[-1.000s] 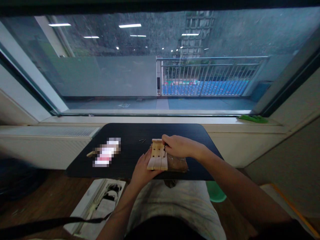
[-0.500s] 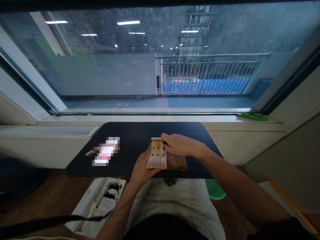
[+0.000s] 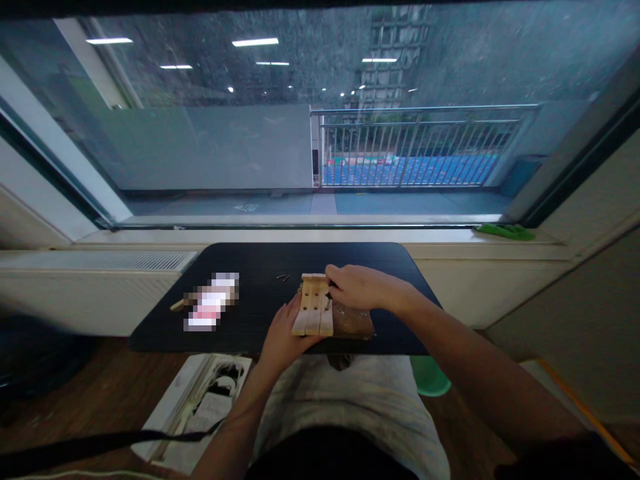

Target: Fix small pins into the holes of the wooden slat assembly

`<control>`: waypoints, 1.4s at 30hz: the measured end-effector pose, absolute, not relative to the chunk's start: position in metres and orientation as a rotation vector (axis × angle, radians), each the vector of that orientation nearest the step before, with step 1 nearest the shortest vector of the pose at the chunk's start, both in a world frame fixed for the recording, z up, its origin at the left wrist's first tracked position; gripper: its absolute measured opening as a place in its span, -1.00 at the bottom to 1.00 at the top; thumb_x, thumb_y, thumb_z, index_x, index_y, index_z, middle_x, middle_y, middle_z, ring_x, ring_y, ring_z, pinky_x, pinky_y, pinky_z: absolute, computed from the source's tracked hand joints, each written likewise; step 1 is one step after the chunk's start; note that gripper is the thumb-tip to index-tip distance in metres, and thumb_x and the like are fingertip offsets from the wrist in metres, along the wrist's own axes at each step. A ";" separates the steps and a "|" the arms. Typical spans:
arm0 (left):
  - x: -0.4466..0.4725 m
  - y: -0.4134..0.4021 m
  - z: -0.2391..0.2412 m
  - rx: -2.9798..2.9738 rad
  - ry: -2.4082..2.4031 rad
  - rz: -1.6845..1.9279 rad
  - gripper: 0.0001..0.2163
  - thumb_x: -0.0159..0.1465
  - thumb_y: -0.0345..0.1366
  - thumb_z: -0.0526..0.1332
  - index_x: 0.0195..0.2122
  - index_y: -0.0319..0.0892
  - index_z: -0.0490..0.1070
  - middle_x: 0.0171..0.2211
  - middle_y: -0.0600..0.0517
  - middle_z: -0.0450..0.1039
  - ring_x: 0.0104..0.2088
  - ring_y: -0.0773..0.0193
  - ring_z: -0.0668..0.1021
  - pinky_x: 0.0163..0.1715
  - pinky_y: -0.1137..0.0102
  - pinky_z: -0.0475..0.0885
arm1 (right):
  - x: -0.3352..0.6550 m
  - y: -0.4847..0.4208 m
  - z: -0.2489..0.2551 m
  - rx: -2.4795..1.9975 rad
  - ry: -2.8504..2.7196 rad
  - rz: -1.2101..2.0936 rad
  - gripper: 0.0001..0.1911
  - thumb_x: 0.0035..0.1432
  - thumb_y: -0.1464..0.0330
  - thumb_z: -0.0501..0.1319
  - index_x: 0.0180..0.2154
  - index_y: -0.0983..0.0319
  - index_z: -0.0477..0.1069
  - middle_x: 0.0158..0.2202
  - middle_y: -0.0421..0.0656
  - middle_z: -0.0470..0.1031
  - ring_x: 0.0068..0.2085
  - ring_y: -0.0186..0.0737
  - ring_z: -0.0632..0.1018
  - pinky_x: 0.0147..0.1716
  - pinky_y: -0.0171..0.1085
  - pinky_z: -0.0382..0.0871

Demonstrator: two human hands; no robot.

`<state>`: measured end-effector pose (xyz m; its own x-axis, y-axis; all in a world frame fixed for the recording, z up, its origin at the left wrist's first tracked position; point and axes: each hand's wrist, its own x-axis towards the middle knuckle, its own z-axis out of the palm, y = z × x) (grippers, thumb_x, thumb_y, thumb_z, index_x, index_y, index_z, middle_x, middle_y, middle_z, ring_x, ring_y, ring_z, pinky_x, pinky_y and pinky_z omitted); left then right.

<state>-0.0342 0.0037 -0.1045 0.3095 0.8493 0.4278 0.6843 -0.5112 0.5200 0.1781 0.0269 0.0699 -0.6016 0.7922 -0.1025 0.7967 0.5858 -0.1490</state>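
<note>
The left hand [image 3: 284,335], partly curled, holds the left side of a pale grooved wooden piece [image 3: 313,323] with 4 visible holes, near the surface's [image 3: 260,257] front edge. The right hand [image 3: 361,287] is closed around a small dark tool [image 3: 329,301] against the piece, beside a brown block [image 3: 353,323]. Thin pins [image 3: 282,277] lie beyond.

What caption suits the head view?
Left hand clasps a drilled wooden piece over a black tabletop; right hand holds a slim item at its right side.
</note>
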 end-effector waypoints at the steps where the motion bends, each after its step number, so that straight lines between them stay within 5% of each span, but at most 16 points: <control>1: -0.034 0.004 -0.105 2.338 1.399 0.995 -0.09 0.12 0.00 0.43 0.41 -0.09 0.02 0.32 -0.27 0.30 0.31 -0.18 0.38 0.23 -0.10 0.33 | 0.178 0.027 0.070 1.393 2.768 -0.274 -0.72 0.39 0.32 0.01 -0.04 0.31 0.38 -0.19 0.08 0.63 -0.23 -0.08 0.60 -0.38 -0.22 0.16; 33: -0.034 0.004 -0.108 2.359 1.434 0.966 -0.06 0.11 -0.01 0.44 0.42 -0.09 -0.01 0.30 -0.26 0.31 0.27 -0.19 0.42 0.22 -0.08 0.34 | 0.155 0.032 0.088 1.304 2.693 -0.029 -0.63 0.35 0.22 0.15 -0.13 0.35 0.63 -0.19 0.17 0.67 -0.15 0.04 0.66 -0.28 -0.18 0.39; 42: -0.032 0.002 -0.104 2.340 1.422 0.958 -0.06 0.11 -0.04 0.45 0.42 -0.08 -0.01 0.29 -0.25 0.33 0.25 -0.17 0.44 0.23 -0.06 0.34 | 0.156 0.038 0.076 1.206 2.803 0.022 -0.74 0.29 0.35 0.19 -0.14 0.30 0.62 -0.25 0.10 0.67 -0.18 0.00 0.65 -0.29 -0.21 0.33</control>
<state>-0.0324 0.0020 -0.1039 0.3115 0.8580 0.4084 0.7006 -0.4977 0.5113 0.1563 0.0384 0.0759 -0.6841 0.7254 -0.0767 0.7241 0.6880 0.0485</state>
